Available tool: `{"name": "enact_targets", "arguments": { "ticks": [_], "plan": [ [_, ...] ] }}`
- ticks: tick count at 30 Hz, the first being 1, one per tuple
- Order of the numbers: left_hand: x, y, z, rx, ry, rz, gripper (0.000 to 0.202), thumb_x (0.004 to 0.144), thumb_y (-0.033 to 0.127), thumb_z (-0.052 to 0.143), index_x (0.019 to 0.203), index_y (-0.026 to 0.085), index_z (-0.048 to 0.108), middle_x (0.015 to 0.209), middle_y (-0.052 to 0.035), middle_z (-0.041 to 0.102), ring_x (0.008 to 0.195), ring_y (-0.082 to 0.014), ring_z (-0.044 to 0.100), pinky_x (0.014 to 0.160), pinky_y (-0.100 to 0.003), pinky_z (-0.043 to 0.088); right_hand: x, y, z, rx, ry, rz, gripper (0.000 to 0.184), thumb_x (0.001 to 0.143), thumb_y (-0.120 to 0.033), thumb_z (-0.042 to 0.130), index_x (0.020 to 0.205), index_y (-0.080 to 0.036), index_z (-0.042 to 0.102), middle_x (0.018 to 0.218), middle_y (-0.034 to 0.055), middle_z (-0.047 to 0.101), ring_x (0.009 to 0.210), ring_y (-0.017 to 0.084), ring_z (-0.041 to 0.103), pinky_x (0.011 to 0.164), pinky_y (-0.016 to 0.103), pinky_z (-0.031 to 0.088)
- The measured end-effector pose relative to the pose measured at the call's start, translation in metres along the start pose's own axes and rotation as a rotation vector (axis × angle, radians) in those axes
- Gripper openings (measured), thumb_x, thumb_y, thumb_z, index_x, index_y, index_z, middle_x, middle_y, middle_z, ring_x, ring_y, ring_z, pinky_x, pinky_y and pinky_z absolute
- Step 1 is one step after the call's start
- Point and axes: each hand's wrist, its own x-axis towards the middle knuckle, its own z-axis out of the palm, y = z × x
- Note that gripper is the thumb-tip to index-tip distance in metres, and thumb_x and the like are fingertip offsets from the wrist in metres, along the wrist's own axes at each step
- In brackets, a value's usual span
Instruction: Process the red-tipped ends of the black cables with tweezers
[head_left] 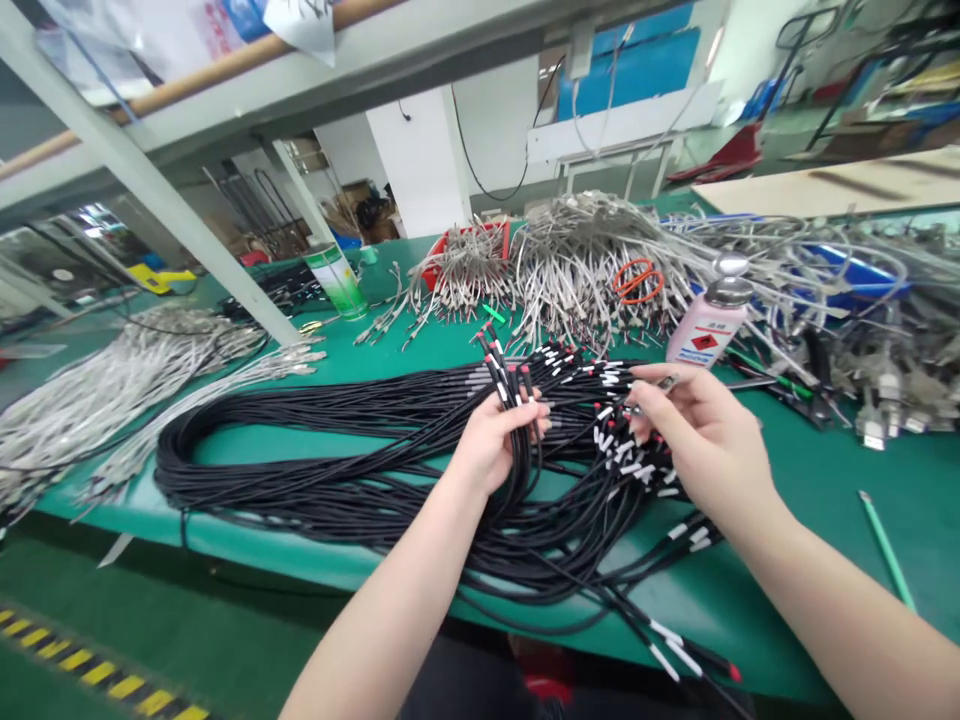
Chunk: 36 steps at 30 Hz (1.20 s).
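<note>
My left hand point(491, 435) is closed around several black cables point(517, 470), whose white-marked and red-tipped ends stick up above the fingers. My right hand point(705, 430) is to the right, pinching a small shiny metal piece point(664, 384) whose kind I cannot make out. Under both hands lies a large looped bundle of black cables point(300, 480), with many white-banded, red-tipped ends point(630, 460) gathered near my right hand. A few cable ends point(675, 650) hang at the table's front edge.
Behind the bundle are a heap of grey cables point(592, 260), a red bin point(507, 238), orange-handled scissors point(639, 281) and a pink bottle point(709, 325). A green can point(336, 280) and white cables point(142, 390) are left, near a slanted post point(165, 190). A green pen-like stick point(886, 550) lies right.
</note>
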Motion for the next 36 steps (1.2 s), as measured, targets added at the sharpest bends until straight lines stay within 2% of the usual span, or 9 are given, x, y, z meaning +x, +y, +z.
{"name": "enact_targets", "arguments": {
  "ticks": [3, 5, 7, 11, 17, 24, 27, 33, 36],
  "plan": [
    [-0.007, 0.000, 0.013, -0.003, -0.018, -0.052, 0.021, 0.074, 0.017, 0.080, 0.090, 0.012, 0.067, 0.073, -0.0007, 0.069, 0.061, -0.0122, 0.063, 0.058, -0.024, 0.050, 0.001, -0.004, 0.001, 0.090, -0.046, 0.033, 0.036, 0.084, -0.041, 0.071, 0.116, -0.028, 0.059, 0.078, -0.0007, 0.072, 0.054, 0.015, 0.067, 0.049, 0.028, 0.058],
    [-0.012, 0.000, 0.020, -0.016, -0.024, -0.105, 0.030, 0.064, 0.019, 0.087, 0.086, 0.011, 0.069, 0.069, -0.0031, 0.069, 0.057, -0.0115, 0.063, 0.055, -0.021, 0.047, -0.001, -0.007, 0.000, 0.117, -0.092, 0.054, 0.034, 0.085, -0.039, 0.071, 0.115, -0.029, 0.061, 0.085, 0.0016, 0.075, 0.060, 0.017, 0.070, 0.054, 0.029, 0.062],
    [-0.015, 0.000, 0.025, -0.028, -0.028, -0.161, 0.033, 0.060, 0.021, 0.089, 0.086, 0.010, 0.071, 0.067, -0.0037, 0.069, 0.054, -0.0105, 0.062, 0.054, -0.020, 0.045, -0.006, -0.009, 0.001, 0.129, -0.114, 0.070, 0.030, 0.086, -0.036, 0.070, 0.114, -0.031, 0.062, 0.094, 0.0026, 0.075, 0.070, 0.018, 0.074, 0.061, 0.029, 0.065],
    [-0.019, 0.000, 0.025, -0.064, -0.039, -0.224, 0.033, 0.059, 0.024, 0.089, 0.086, 0.012, 0.073, 0.064, -0.0021, 0.066, 0.051, -0.0092, 0.059, 0.053, -0.019, 0.045, -0.015, -0.014, 0.004, 0.094, -0.118, 0.100, 0.029, 0.087, -0.032, 0.069, 0.114, -0.035, 0.060, 0.100, 0.0014, 0.075, 0.085, 0.020, 0.076, 0.073, 0.027, 0.066],
    [-0.021, -0.004, 0.023, -0.138, -0.064, -0.225, 0.027, 0.062, 0.024, 0.088, 0.082, 0.015, 0.071, 0.065, 0.0002, 0.065, 0.053, -0.0095, 0.057, 0.053, -0.020, 0.045, -0.020, -0.015, 0.009, 0.031, -0.129, 0.081, 0.026, 0.084, -0.036, 0.072, 0.109, -0.035, 0.064, 0.096, -0.0004, 0.076, 0.080, 0.019, 0.077, 0.068, 0.021, 0.066],
    [-0.022, -0.005, 0.026, -0.213, -0.107, -0.241, 0.026, 0.061, 0.021, 0.089, 0.080, 0.016, 0.071, 0.063, 0.0014, 0.063, 0.055, -0.0095, 0.054, 0.055, -0.021, 0.045, -0.029, -0.013, 0.011, 0.004, -0.102, 0.113, 0.032, 0.084, -0.036, 0.073, 0.114, -0.038, 0.062, 0.098, -0.0010, 0.076, 0.082, 0.022, 0.077, 0.074, 0.027, 0.068],
    [-0.023, -0.005, 0.026, -0.229, -0.098, -0.224, 0.024, 0.063, 0.017, 0.087, 0.081, 0.017, 0.072, 0.068, 0.0024, 0.063, 0.058, -0.0084, 0.053, 0.057, -0.020, 0.045, -0.032, -0.013, 0.011, -0.007, -0.115, 0.095, 0.031, 0.085, -0.035, 0.072, 0.115, -0.039, 0.062, 0.099, -0.0020, 0.076, 0.084, 0.020, 0.077, 0.074, 0.024, 0.067],
    [-0.022, -0.008, 0.025, -0.235, -0.114, -0.219, 0.022, 0.066, 0.014, 0.086, 0.082, 0.017, 0.071, 0.069, 0.0026, 0.064, 0.060, -0.0076, 0.053, 0.060, -0.019, 0.045, -0.035, -0.001, 0.000, -0.044, -0.221, 0.126, 0.038, 0.081, -0.029, 0.076, 0.116, -0.033, 0.063, 0.105, 0.0005, 0.077, 0.089, 0.022, 0.077, 0.081, 0.025, 0.065],
    [-0.021, -0.009, 0.026, -0.217, -0.095, -0.225, 0.025, 0.064, 0.015, 0.087, 0.083, 0.016, 0.071, 0.069, 0.0022, 0.064, 0.059, -0.0080, 0.053, 0.058, -0.020, 0.045, -0.033, -0.001, -0.001, -0.074, -0.216, 0.147, 0.033, 0.078, -0.036, 0.078, 0.108, -0.030, 0.066, 0.099, 0.0030, 0.079, 0.083, 0.024, 0.078, 0.082, 0.029, 0.065]
  ]
}}
